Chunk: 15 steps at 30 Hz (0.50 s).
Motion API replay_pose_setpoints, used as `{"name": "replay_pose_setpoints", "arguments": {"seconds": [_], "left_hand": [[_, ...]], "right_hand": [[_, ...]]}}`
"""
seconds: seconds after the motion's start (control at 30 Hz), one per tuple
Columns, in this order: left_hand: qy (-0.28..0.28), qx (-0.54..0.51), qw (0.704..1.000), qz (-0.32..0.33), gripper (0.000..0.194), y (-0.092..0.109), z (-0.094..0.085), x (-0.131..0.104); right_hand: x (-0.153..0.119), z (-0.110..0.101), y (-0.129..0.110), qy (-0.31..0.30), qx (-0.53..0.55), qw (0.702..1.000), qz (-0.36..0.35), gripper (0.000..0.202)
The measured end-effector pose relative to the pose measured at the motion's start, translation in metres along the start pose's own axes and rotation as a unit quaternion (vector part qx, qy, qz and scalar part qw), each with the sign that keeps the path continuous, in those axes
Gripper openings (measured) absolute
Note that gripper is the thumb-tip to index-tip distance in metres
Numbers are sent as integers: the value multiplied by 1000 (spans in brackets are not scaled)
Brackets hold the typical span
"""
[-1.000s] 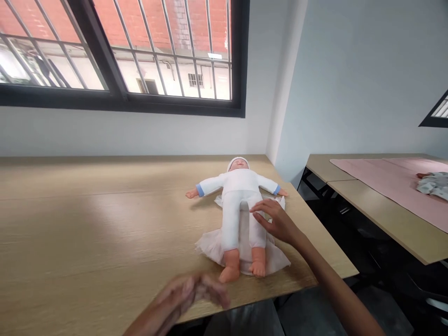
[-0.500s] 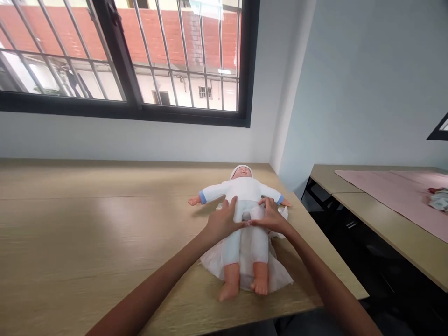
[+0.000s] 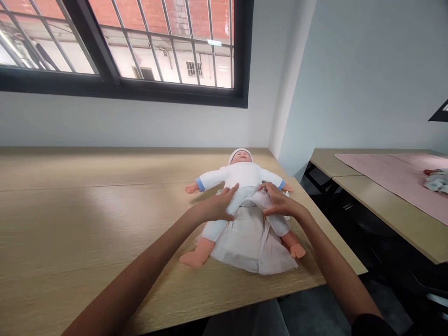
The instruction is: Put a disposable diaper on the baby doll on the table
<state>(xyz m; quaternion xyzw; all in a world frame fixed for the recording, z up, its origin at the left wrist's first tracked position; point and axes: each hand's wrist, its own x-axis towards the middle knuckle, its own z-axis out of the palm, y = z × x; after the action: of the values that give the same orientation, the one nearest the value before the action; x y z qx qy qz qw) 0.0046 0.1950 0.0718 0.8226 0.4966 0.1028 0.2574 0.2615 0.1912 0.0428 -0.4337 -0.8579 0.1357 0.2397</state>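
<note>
A baby doll (image 3: 242,173) in a white suit with blue cuffs and a white cap lies face up, its arms out and legs spread. My left hand (image 3: 222,203) grips the thigh on the left side, thumb and fingers apart around it. On the opposite thigh is my right hand (image 3: 279,201), its fingers curled at the hip and thumb toward the crotch. A thin white cloth (image 3: 245,242), flared like a skirt, lies under and between the legs. Part of it bunches near my right hand; how it joins there is hidden.
The doll lies near the right end of a wooden table (image 3: 87,242). Beyond a gap stands another table (image 3: 392,224) with a pink cloth (image 3: 395,179) and a bundle of cloth (image 3: 437,181). A barred window (image 3: 168,51) is in the wall behind.
The doll's legs have spread from nearly parallel to wide apart. My hands have moved apart with the thighs, and more of the white cloth shows between. The view has tilted down.
</note>
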Motion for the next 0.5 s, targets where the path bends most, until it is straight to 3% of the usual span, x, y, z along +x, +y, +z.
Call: {"name": "replay_pose_setpoints", "arguments": {"seconds": [0.17,0.33,0.5], "left_hand": [[-73,171,982,-28,108,9,-3,-3],[-85,197,976,-32,108,7,-1,-1],[-94,207,974,-21,110,6,1,-1]], "right_hand": [[0,10,-9,6,-96,991,-88,59],[-19,22,-19,5,-208,965,-158,49],[-43,19,-12,-29,-243,954,-171,44]]}}
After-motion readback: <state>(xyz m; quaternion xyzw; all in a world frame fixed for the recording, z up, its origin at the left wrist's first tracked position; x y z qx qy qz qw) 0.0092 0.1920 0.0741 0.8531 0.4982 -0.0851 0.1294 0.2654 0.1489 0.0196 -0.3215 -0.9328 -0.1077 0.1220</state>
